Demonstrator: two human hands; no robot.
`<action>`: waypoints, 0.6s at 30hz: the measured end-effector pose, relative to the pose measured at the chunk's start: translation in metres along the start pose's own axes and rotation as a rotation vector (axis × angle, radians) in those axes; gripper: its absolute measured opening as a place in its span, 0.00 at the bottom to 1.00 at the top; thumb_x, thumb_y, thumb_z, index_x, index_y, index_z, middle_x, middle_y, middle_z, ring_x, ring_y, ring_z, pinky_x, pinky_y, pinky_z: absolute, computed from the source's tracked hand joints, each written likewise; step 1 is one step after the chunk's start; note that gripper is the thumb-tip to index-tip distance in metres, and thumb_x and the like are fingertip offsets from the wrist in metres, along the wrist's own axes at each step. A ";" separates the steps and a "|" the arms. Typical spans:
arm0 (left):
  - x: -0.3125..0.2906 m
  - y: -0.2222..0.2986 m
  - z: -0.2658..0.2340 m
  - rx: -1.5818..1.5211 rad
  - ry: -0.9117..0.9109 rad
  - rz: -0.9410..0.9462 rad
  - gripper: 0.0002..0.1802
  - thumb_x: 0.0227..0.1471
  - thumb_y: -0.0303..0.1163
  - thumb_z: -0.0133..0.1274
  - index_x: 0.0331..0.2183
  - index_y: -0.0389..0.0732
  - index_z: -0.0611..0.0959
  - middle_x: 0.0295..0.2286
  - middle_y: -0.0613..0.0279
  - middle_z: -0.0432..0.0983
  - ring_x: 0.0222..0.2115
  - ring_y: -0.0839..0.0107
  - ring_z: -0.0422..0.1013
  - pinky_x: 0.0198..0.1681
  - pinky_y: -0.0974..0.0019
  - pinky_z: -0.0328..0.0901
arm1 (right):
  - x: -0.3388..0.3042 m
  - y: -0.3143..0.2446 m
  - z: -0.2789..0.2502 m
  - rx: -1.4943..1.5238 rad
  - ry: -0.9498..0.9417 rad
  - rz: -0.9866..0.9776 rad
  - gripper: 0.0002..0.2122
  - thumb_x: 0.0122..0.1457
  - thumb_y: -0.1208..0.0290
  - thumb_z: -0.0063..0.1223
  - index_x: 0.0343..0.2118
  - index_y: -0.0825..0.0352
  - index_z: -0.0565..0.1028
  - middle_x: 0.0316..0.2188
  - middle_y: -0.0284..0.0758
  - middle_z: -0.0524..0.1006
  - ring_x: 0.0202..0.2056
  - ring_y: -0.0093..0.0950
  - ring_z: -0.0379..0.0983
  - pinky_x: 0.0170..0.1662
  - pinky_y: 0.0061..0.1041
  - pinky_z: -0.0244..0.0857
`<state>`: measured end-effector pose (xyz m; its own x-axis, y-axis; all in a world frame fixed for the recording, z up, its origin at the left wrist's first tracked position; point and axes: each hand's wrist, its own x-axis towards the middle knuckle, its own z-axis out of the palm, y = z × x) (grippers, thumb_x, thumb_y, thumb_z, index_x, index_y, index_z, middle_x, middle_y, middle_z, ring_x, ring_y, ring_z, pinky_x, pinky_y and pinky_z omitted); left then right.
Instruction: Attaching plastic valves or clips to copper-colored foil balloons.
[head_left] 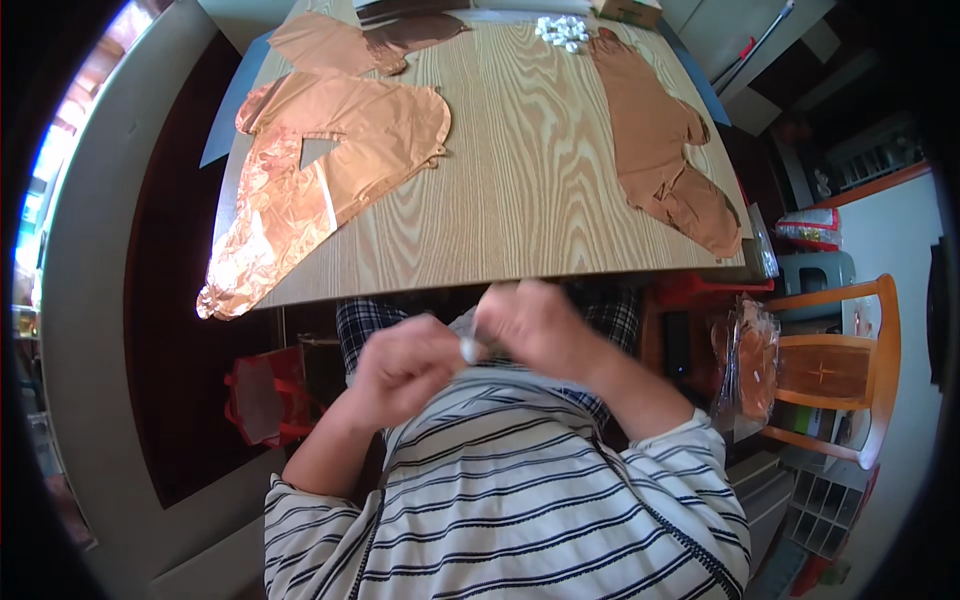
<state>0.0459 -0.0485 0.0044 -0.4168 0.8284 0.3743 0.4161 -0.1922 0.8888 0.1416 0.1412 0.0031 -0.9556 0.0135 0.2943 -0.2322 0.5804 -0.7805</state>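
Observation:
Above my lap, in front of the table's near edge, my two hands are close together. My left hand [405,368] is closed, its thumb and forefinger pinching a small white roundish piece [469,349] like those in the pile. My right hand [535,325] is curled just beside it and blurred by motion; what its fingers grip is hidden. Flat copper-coloured foil balloons lie on the table: a large shiny one [385,130] at the left, another [325,45] behind it, and a duller brown one [650,120] along the right side.
The wood-grain table [500,200] spans the space ahead. A pile of small white pieces [563,33] lies at its far side, near a cardboard box [630,12]. At right stands a wooden chair [885,370] beside clear-bagged copper foil [750,365]. A red bag [265,400] is low at left.

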 end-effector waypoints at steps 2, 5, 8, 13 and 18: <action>0.006 -0.004 -0.009 0.150 0.069 -0.071 0.12 0.46 0.15 0.55 0.36 0.35 0.83 0.25 0.58 0.74 0.26 0.67 0.72 0.29 0.69 0.66 | -0.016 -0.005 0.018 -0.013 -0.141 -0.081 0.04 0.57 0.72 0.50 0.27 0.63 0.73 0.22 0.36 0.74 0.25 0.40 0.72 0.30 0.35 0.65; -0.007 -0.013 0.006 0.145 -0.053 -0.045 0.10 0.46 0.16 0.55 0.34 0.35 0.83 0.25 0.58 0.74 0.26 0.66 0.72 0.29 0.69 0.66 | -0.004 -0.014 -0.002 0.050 -0.068 -0.162 0.06 0.60 0.70 0.49 0.27 0.63 0.74 0.21 0.36 0.73 0.25 0.39 0.73 0.31 0.33 0.65; -0.005 -0.009 0.001 -0.008 -0.034 -0.039 0.10 0.46 0.15 0.55 0.34 0.34 0.82 0.25 0.58 0.74 0.26 0.67 0.71 0.29 0.69 0.66 | 0.000 0.001 0.000 0.129 -0.019 0.003 0.09 0.61 0.66 0.48 0.28 0.65 0.73 0.20 0.38 0.72 0.22 0.40 0.71 0.31 0.35 0.65; -0.001 -0.013 0.010 0.133 0.064 -0.170 0.10 0.47 0.15 0.54 0.33 0.35 0.83 0.25 0.58 0.74 0.25 0.68 0.71 0.29 0.69 0.66 | -0.010 -0.021 0.005 0.136 -0.105 -0.211 0.06 0.59 0.70 0.51 0.27 0.64 0.73 0.21 0.36 0.73 0.25 0.38 0.71 0.32 0.35 0.64; -0.006 0.002 0.002 -0.111 0.061 -0.176 0.10 0.50 0.19 0.55 0.37 0.36 0.84 0.23 0.62 0.73 0.24 0.74 0.69 0.28 0.72 0.64 | -0.007 -0.003 0.000 0.167 -0.077 0.083 0.06 0.59 0.69 0.50 0.29 0.64 0.73 0.24 0.37 0.73 0.28 0.38 0.70 0.36 0.35 0.64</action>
<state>0.0509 -0.0531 0.0032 -0.5247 0.8216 0.2230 0.2422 -0.1070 0.9643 0.1493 0.1393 0.0032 -0.9823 -0.0103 0.1871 -0.1727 0.4368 -0.8828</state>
